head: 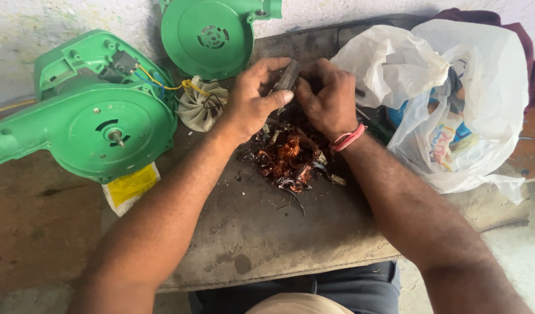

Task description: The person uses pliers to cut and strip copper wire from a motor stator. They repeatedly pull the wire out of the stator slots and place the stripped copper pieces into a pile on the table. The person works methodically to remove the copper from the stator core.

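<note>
Both hands meet over the middle of a worn, dark worktop, the left hand and the right hand together gripping a small dark metal part, fingers curled around it from either side; what kind of part it is cannot be told. A pink band circles the right wrist.

Left of the left hand lies the largest item, a green plastic blower housing, opened, with a metal shaft standing up at the centre of its round body and a switch with yellow and blue wires near its top. Right of the right hand, touching the forearm, slumps a white plastic bag with coloured packets showing through it. Beyond the left hand, against the wall, leans the matching green round cover with a vented centre. Between the housing and the left hand rests a white fan impeller, the yellow wires running across it. Directly below the hands, between the two wrists, sits a heap of copper winding scraps and dark debris. A yellow-and-white label sheet pokes out from under the housing, beside the left forearm.
</note>
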